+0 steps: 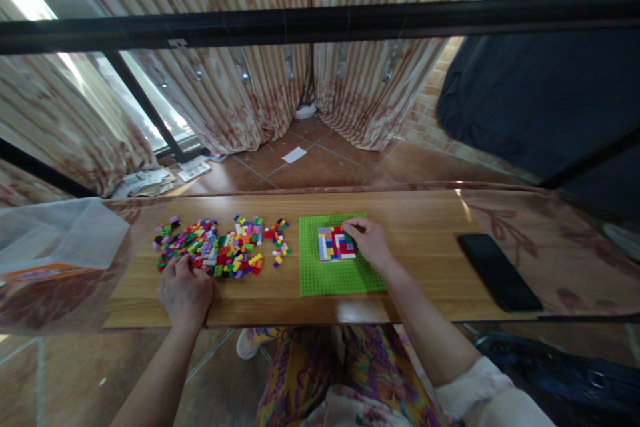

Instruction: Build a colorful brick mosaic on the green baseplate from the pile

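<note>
My left hand [185, 288] rests at the near edge of a pile of small toy building bricks [200, 240] in many colours. Its fingers are bent down onto the bricks, with the thumb held apart. A green studded baseplate [313, 280] lies right of the pile. On it stands a flat block of joined bricks [336, 245] in red, white, blue, yellow and other colours. My right hand [369, 240] is at this block's far right corner, thumb and fingertips pinched together. Whatever is between those fingertips is too small to make out.
The bricks and baseplate lie on a narrow wooden board [425, 213]. A black phone [499, 271] lies at its right end. A translucent plastic bin [60, 233] stands at the left. A dark metal bar [320, 23] crosses beyond the board, before the curtains [240, 93].
</note>
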`<state>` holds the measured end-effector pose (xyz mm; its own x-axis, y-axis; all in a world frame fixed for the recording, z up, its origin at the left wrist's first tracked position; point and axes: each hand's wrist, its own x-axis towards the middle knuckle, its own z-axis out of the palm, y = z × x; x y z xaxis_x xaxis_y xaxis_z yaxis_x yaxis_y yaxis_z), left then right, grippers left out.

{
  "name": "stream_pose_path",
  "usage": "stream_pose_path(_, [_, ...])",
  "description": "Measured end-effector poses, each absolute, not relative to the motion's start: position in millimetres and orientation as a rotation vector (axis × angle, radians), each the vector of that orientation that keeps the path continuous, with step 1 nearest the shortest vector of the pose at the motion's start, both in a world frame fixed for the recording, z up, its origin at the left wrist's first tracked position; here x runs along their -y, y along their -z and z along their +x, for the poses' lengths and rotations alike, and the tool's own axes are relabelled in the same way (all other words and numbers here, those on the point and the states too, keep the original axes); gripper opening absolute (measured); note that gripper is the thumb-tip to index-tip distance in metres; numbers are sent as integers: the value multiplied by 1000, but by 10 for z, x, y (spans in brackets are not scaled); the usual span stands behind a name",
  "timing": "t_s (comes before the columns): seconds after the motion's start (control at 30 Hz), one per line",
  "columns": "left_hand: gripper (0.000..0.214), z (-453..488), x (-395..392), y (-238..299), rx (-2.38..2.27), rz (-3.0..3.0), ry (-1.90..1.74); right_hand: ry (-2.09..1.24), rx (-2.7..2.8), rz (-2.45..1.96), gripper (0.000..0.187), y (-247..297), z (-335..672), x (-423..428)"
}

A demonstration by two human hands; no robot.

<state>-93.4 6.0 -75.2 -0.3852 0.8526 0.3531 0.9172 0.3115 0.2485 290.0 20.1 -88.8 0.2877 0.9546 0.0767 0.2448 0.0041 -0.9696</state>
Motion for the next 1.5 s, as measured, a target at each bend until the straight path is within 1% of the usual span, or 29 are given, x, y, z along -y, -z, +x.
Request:
stream_pose_path(0.23, [41, -961, -63, 789, 2403, -1641, 646, -902, 1108, -1466, 30, 850, 2906, -182])
stream_pose_path(0.43, [39, -945, -60, 773, 2415, -1639, 687, -953, 1086, -1470, 29, 867, 2905, -233])
stream_pose_path(0.87, [41, -942, -52, 778, 2420, -1655, 688, -969, 1140, -1452, 33, 872, 2952, -237])
stream_pose_path(0.97, [42, -937, -45, 785, 2421, -1641, 705, -963, 1147, -1437, 37, 873, 2969, -201])
stream_pose_path(1.13, [41, -927, -35, 800, 2430, -1626, 731, -946, 1075, -1439, 53, 884, 2997, -139])
stream_pose_path(1.5, [39, -908, -10, 789, 2463, -1615, 767, -724, 1410, -1614, 41, 851, 2964, -85])
